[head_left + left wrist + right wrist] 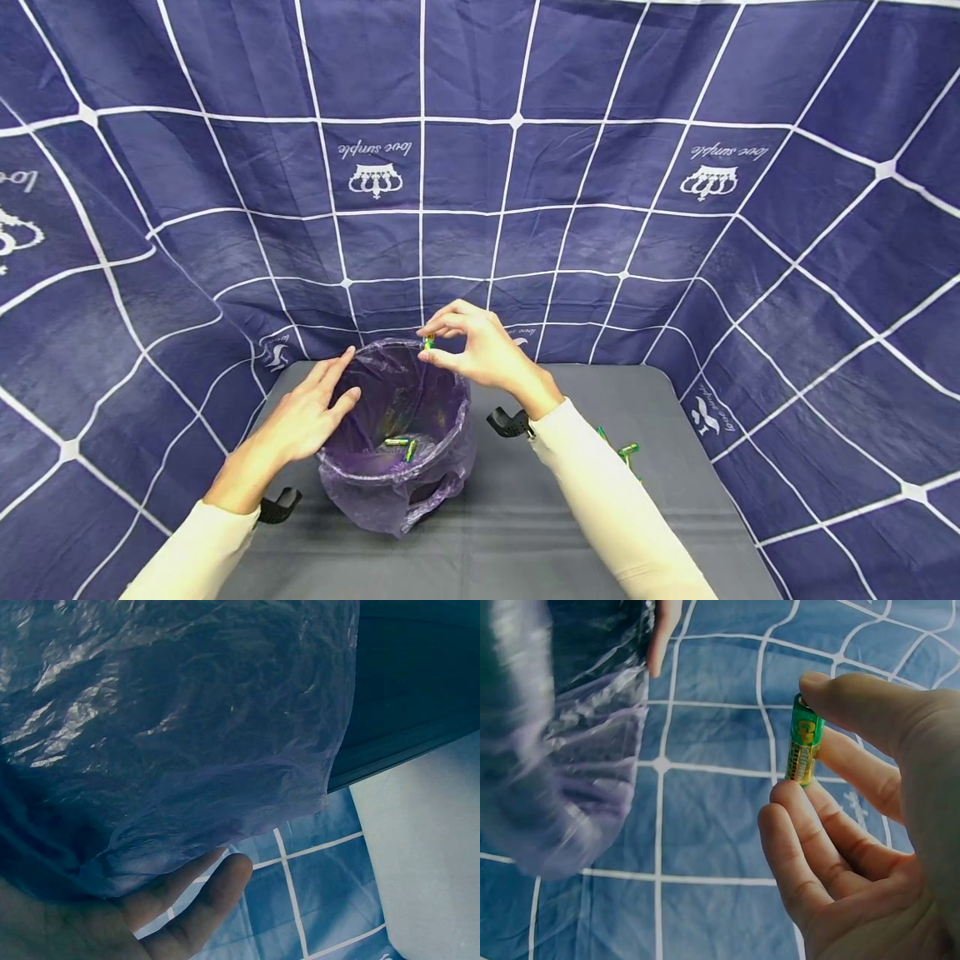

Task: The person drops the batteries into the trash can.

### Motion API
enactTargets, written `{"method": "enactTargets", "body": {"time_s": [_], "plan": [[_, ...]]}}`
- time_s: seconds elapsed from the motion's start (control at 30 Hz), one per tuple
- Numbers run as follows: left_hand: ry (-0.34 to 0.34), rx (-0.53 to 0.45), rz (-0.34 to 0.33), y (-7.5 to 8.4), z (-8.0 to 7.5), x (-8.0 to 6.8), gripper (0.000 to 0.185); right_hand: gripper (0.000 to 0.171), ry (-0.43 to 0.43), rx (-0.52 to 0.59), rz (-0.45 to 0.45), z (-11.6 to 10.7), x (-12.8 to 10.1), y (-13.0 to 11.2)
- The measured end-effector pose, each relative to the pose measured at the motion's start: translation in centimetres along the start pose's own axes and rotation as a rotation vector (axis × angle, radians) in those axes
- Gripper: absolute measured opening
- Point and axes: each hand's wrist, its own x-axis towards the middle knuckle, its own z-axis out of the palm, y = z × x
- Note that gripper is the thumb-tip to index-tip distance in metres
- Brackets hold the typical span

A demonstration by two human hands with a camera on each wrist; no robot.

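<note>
Between thumb and fingertips my right hand (pixel 480 346) pinches a green and yellow battery (pixel 805 742) by its two ends. It is held above the far right rim of a bin lined with a purple plastic bag (pixel 442 479). My left hand (pixel 307 412) rests at the bin's left rim, its fingers fairly straight against the bag. Two batteries lie at the bottom of the bin, one battery (pixel 396 442) crosswise and another battery (pixel 410 451) tilted beside it. In the left wrist view the bag's crinkled film (pixel 187 735) covers part of the left hand.
Several loose batteries (pixel 628 449) lie on the grey table (pixel 510 500) right of the bin, partly hidden by the right forearm. A blue cloth with white grid lines (pixel 465 167) stands around the back and sides. Each wrist wears a black strap (pixel 508 422).
</note>
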Motion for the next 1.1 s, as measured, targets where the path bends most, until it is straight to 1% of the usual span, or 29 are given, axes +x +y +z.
{"method": "enactTargets", "body": {"time_s": [0.23, 0.47, 0.67, 0.8, 0.93, 1.1], "plan": [[0.000, -0.003, 0.003, -0.2, -0.1, -0.1, 0.072, 0.029, -0.067, 0.002, 0.037, 1.0, 2.3, -1.0], [-0.004, -0.003, 0.004, 0.0, -0.1, 0.0, 0.072, 0.029, -0.110, -0.038, 0.085, 1.8, 3.4, -1.4], [-0.011, -0.007, -0.003, 0.1, -0.1, 0.1, 0.073, 0.029, -0.126, -0.054, 0.108, 1.9, 3.4, -1.1], [-0.013, -0.008, -0.005, 0.1, -0.1, 0.2, 0.073, 0.033, -0.136, -0.079, 0.127, 1.7, 3.1, -0.8], [-0.011, -0.012, -0.004, 0.1, -0.2, 0.1, 0.073, 0.036, -0.148, -0.103, 0.159, 1.3, 2.6, -0.3], [-0.002, -0.015, 0.001, 0.0, -0.1, 0.0, 0.073, 0.033, -0.139, -0.132, 0.158, 0.8, 1.6, 0.2]]}}
